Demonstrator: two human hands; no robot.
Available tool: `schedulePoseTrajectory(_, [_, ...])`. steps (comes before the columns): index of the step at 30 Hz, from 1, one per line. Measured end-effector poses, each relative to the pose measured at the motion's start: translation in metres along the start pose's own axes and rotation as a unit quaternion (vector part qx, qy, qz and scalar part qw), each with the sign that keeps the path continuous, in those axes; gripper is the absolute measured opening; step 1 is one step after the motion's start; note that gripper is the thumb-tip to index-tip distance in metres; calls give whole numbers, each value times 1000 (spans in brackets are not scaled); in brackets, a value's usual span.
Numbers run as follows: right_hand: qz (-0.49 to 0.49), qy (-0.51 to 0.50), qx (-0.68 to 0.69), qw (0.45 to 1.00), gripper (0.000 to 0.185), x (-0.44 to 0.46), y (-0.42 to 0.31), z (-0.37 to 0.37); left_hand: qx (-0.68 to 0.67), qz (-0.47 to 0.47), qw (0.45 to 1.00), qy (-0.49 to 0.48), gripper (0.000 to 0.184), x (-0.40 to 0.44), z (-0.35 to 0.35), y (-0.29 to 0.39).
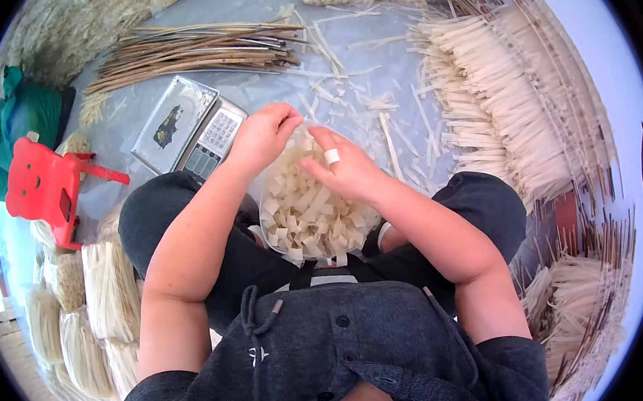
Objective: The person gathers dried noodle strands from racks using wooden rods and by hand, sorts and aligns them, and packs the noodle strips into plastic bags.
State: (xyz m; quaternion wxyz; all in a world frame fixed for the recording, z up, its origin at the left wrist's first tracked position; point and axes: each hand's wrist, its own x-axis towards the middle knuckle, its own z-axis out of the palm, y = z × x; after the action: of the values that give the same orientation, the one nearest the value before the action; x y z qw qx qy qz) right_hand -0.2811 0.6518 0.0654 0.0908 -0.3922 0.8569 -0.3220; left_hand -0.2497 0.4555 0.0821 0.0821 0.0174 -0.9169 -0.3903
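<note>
At a round, translucent tub's [286, 256] far edge, likely placed close for easy reach, left hand [263, 136] and right hand [347, 166] show unclear grips.

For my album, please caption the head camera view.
Left hand and right hand close together above pale strips, a scale nearby.

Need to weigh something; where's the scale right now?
In the head view, the scale sits left of centre between the red chair and the left hand, just below the brown sticks.
</note>
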Motion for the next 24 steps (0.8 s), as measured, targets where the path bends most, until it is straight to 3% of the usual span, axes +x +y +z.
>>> schedulePoseTrajectory(4, [-32,-26,88,995,55,0,-26,-35,-2,-23,1000,2,20,0,-3,-6])
schedulePoseTrajectory(6, [4,-12,321,947,55,5,-16,-34,-1,-26,1000,9,20,0,-4,-6])
schedulePoseTrajectory(10, [68,-70,218,971,60,1,3,-9,-13,15,1000,15,18,0,2,-6])
schedulePoseTrajectory(12, [5,-15,-42,999,59,-3,3,-1,3,7,1000,16,19,0,4,-5])
schedulePoseTrajectory(13, [2,-16,-42,999,59,-2,-3,-12,4,6,1000,19,19,1,2,-4])
schedulePoseTrajectory(15, [-14,-35,118,992,55,0,-16,-44,-17,-52,998,8,21,0,-5,-5])
schedulePoseTrajectory(16, [-18,-41,116,992,55,1,-15,-48,-18,-56,998,15,21,0,-6,-4])
schedulePoseTrajectory(19, [-8,-58,264,963,55,2,-8,-49,9,-24,999,22,23,-1,-5,-3])
schedulePoseTrajectory(21, [-63,6,20,998,63,0,7,-33,17,-17,1000,19,23,-1,-4,-4])
schedulePoseTrajectory(22, [-63,5,20,998,63,-1,12,-25,16,-18,1000,19,23,-2,-3,-4])
schedulePoseTrajectory(24, [-43,-23,-175,983,73,-3,17,-16,18,-21,1000,12,23,0,-3,-5])
